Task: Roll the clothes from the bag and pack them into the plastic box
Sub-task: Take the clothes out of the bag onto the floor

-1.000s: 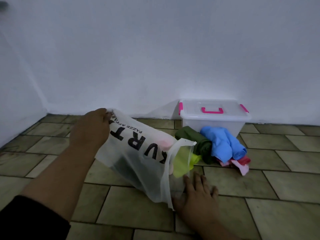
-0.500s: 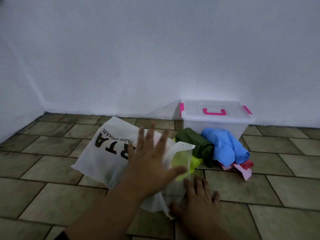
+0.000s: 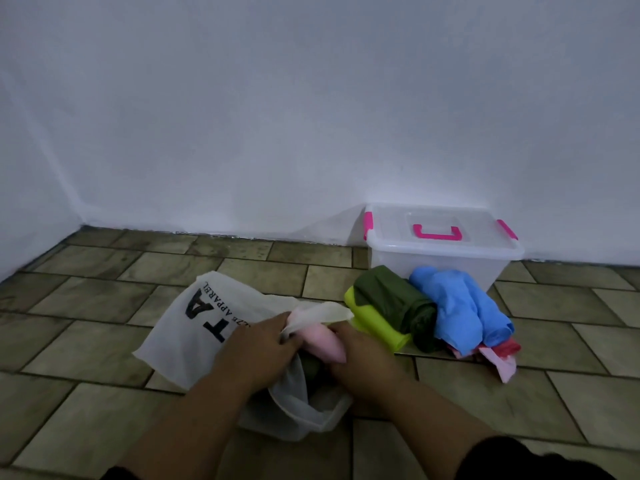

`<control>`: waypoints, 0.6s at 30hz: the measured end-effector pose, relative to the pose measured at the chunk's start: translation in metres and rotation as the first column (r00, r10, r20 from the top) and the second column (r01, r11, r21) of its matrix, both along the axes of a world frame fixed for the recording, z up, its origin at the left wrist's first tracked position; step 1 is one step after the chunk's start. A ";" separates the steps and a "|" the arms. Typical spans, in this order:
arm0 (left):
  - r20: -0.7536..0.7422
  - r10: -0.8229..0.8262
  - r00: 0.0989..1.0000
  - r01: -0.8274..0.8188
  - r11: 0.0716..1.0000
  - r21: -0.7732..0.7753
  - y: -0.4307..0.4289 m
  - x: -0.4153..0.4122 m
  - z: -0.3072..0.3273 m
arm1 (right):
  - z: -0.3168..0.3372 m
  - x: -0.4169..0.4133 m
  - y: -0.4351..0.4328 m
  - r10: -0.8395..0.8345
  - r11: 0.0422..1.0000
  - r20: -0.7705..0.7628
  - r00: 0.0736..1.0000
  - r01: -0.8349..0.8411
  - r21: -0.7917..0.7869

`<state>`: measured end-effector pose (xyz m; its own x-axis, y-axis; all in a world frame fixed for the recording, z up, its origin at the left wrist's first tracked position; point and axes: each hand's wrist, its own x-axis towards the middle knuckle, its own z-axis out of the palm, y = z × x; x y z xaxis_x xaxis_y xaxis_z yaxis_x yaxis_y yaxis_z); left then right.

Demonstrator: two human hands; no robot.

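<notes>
Here, left hand [image 3: 256, 348] grips bag [image 3: 194, 323]; right hand [image 3: 363, 362] grips pink garment [image 3: 322, 344].

The white bag [image 3: 173, 341] carries large black letters "TA" and smaller print reading "APPAREL".

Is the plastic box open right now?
No, the clear lid sits flat and shut on top of the plastic box.

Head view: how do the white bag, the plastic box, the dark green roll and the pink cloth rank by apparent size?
1. white bag, though it lies nearest the camera, which enlarges it
2. plastic box
3. dark green roll
4. pink cloth, only partly visible
</notes>
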<state>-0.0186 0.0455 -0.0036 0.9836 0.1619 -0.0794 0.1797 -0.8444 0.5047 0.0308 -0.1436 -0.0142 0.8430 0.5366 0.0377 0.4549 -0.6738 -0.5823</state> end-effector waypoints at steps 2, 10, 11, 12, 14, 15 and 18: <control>0.022 -0.014 1.000 0.011 0.990 0.137 0.002 -0.003 -0.007 | 0.000 0.002 -0.006 -0.008 1.000 0.007 1.000 0.008 0.021; 0.092 0.030 0.995 -0.053 0.967 0.250 0.004 -0.013 -0.028 | 0.021 -0.024 -0.095 -0.272 0.916 0.119 0.955 0.219 0.337; 0.105 0.041 0.994 -0.066 0.966 0.251 0.001 -0.011 -0.028 | 0.020 -0.028 -0.108 -0.361 0.885 0.144 0.921 0.290 0.363; 0.107 0.055 0.993 -0.080 0.966 0.246 -0.002 -0.008 -0.027 | 0.018 -0.033 -0.119 -0.429 0.866 0.176 0.886 0.347 0.360; 0.101 0.088 0.991 -0.109 0.968 0.226 -0.008 -0.003 -0.027 | 0.010 -0.041 -0.134 -0.442 0.890 0.263 0.857 0.383 0.249; 0.100 0.103 0.990 -0.123 0.968 0.219 -0.012 0.000 -0.026 | 0.002 -0.045 -0.138 -0.404 0.915 0.312 0.860 0.373 0.155; 0.084 0.111 0.990 -0.126 0.971 0.203 -0.026 0.007 -0.023 | -0.013 -0.053 -0.141 -0.364 0.920 0.301 0.881 0.391 -0.034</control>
<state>-0.0121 0.0198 -0.0266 0.9583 0.2831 0.0381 0.2546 -0.9068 0.3360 -0.0224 -0.2843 -0.0273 0.9431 0.1922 0.2713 0.2912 -0.8713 -0.3951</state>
